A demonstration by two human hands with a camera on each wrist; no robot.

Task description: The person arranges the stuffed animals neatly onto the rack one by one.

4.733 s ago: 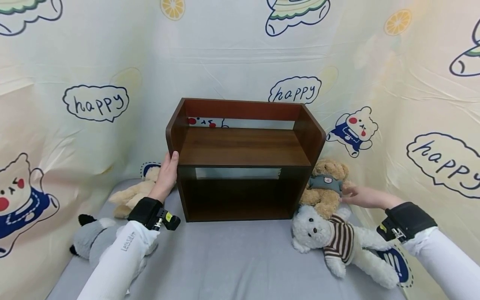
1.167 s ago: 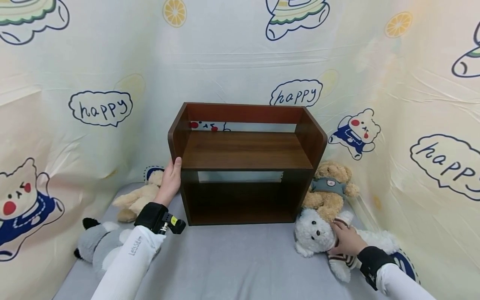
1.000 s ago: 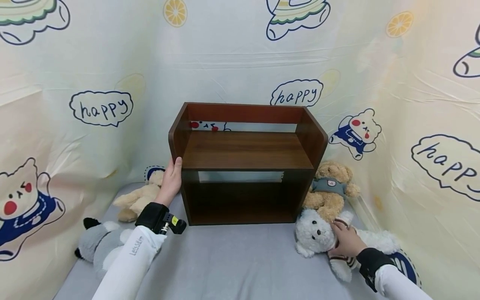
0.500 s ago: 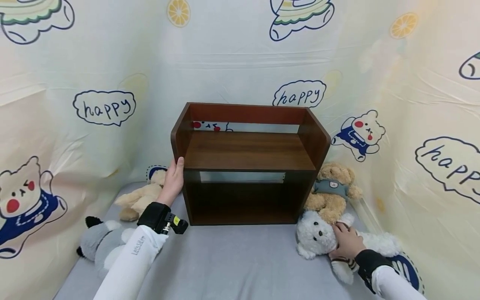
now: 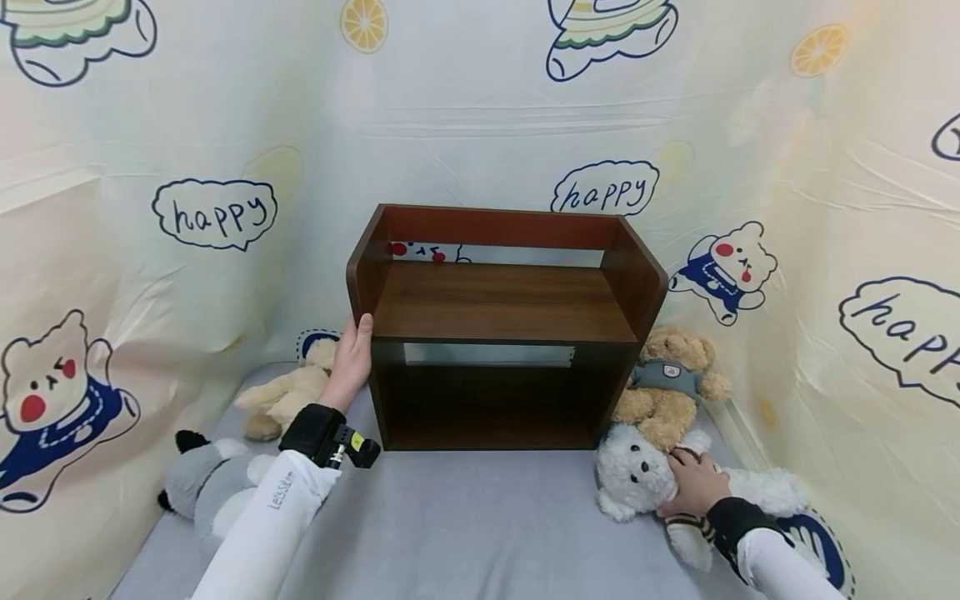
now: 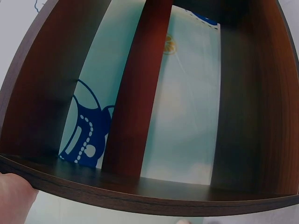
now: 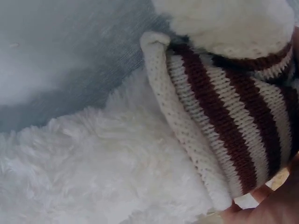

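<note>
A dark brown two-tier wooden shelf [image 5: 502, 304] stands upright at the back middle. My left hand [image 5: 351, 362] rests flat against its left side panel, fingers straight; in the left wrist view the thumb [image 6: 15, 198] lies outside that panel. My right hand [image 5: 693, 483] grips a white teddy bear [image 5: 633, 471] round its torso. The bear lies on its side at the shelf's front right, in a striped knit sweater [image 7: 224, 107]. Part of the right hand [image 7: 275, 205] shows under that sweater in the right wrist view.
A tan teddy bear [image 5: 671, 379] in a grey-blue top sits right of the shelf, touching the white bear. On the left, a cream plush [image 5: 288, 396] and a grey plush [image 5: 198, 479] lie beside my left arm. Grey cloth [image 5: 465, 525] covers the surface; printed curtains [image 5: 465, 125] surround it.
Since the oldest frame, my right hand has moved from the tan bear down to the white bear and taken hold of it. Lately the view has only shifted slightly; the left hand stays on the shelf.
</note>
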